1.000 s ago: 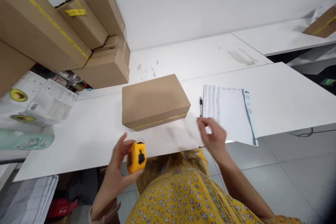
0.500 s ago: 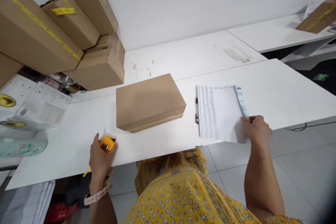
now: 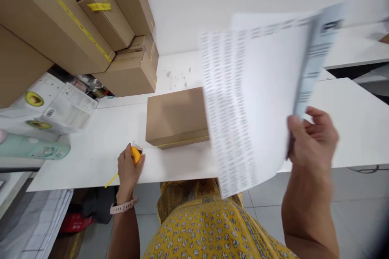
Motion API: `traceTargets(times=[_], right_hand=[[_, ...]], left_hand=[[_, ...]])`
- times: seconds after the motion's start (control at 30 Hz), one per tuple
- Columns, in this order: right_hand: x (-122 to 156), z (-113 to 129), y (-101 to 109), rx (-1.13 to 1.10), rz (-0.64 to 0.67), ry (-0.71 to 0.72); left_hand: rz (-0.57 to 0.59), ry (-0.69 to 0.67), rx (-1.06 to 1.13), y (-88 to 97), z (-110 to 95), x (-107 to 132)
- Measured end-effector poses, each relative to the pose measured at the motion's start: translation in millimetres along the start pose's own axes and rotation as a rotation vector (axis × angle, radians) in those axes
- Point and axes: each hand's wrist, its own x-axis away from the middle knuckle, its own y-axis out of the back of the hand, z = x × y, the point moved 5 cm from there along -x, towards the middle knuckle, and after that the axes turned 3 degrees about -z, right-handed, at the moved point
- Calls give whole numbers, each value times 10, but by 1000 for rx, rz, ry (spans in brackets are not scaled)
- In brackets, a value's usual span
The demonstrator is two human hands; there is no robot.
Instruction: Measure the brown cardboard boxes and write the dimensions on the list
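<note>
My left hand is closed around a yellow tape measure resting at the front of the white table, left of a closed cardboard box. A yellow strap hangs out beside this hand. My right hand pinches a sheaf of printed paper sheets by the lower right edge, thumb on top. The raised, blurred sheets have columns of small print at the left and a pale blue printed strip at the right. They hide the box's right end.
Several cardboard boxes with yellow tape are stacked at the back left against the wall. Below them lie white cartons with avocado pictures and a mint-green bottle. The white table has its front edge close to my body.
My right hand has lifted the paper sheets off the table, up towards the camera. My left hand keeps hold of the tape measure. The view has shifted somewhat.
</note>
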Motion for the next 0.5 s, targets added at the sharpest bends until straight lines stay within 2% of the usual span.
traceTargets(times=[0.13,0.17,0.23,0.3,0.37,0.43,0.5], right_hand=[[220,-123,-793,65,450,-41],[267,-154,-941,91,546,-46],[331,-167,-1152,171,653,-9],[360,-104,-1270,327,675,118],[375,5,-1323,527,656,298],[360,83,-1317,686,622,425],[279,68,-1242,740,563,439]], left_hand=[[-8,-26,72,20,-29,44],[-19,-23,94,60,-46,57],[-89,-7,155,212,-110,79],[-203,3,250,436,-238,89],[-269,-37,365,650,-451,71],[-236,-173,452,778,-752,14],[-151,-365,472,802,-1071,-56]])
